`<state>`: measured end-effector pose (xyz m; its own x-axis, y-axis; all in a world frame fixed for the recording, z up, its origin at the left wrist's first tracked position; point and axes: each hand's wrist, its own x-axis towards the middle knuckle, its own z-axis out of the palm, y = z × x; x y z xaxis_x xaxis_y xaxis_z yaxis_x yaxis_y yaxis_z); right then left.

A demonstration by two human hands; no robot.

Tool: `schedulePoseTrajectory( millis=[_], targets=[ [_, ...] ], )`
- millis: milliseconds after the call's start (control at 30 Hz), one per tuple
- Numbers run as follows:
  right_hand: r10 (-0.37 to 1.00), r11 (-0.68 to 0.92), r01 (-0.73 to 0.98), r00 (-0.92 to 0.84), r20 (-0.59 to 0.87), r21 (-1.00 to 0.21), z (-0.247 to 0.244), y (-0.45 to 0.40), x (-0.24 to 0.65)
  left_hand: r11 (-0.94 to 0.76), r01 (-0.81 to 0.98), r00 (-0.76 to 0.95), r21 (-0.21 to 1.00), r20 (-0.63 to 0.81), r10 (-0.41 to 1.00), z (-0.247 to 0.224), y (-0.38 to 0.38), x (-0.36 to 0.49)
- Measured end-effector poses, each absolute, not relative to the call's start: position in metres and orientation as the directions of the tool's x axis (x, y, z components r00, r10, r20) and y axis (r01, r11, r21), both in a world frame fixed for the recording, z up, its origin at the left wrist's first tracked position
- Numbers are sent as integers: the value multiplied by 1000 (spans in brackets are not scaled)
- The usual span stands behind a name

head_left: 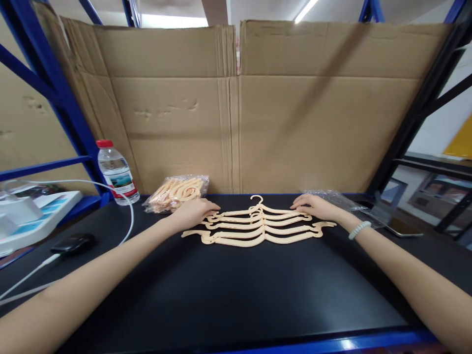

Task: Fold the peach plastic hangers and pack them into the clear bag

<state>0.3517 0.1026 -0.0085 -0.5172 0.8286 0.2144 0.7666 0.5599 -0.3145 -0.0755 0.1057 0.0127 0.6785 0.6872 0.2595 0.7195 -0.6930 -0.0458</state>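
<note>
Several cream plastic hangers [241,242] lie overlapped in a row on the black table [236,295], with a hook pointing to the back. My left hand [193,213] has its fingers closed on the left end of the rearmost hanger. At the opposite end, my right hand [313,205] pinches that same hanger's right arm; a pale bead bracelet [359,229] is on the wrist. Just behind my left hand sits a clear plastic bag [177,191] filled with cream plastic parts.
A water bottle [118,172] stands at the back left, near a white cable and a black device [73,243]. Behind my right hand are crumpled clear plastic [332,197] and a flat phone-like object [400,227]. Cardboard [313,123] walls the back.
</note>
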Motion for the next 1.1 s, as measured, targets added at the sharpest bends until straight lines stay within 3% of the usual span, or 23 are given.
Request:
schedulePoseTrajectory(
  millis=[333,733,933,1100],
  targets=[
    [818,575,751,-529,225,-324,-9,107,337,-676,728,678,-118,279,681,4,103,-72],
    [818,566,774,-481,317,-285,-13,105,330,-661,743,633,-108,436,640,-2,101,-73],
    [792,565,786,-432,432,-250,-16,104,334,-667,744,591,-33,498,635,-1,95,-74],
    [765,579,775,-408,498,-254,-16,100,336,-654,747,505,116,542,672,-5,88,-71]
  ],
)
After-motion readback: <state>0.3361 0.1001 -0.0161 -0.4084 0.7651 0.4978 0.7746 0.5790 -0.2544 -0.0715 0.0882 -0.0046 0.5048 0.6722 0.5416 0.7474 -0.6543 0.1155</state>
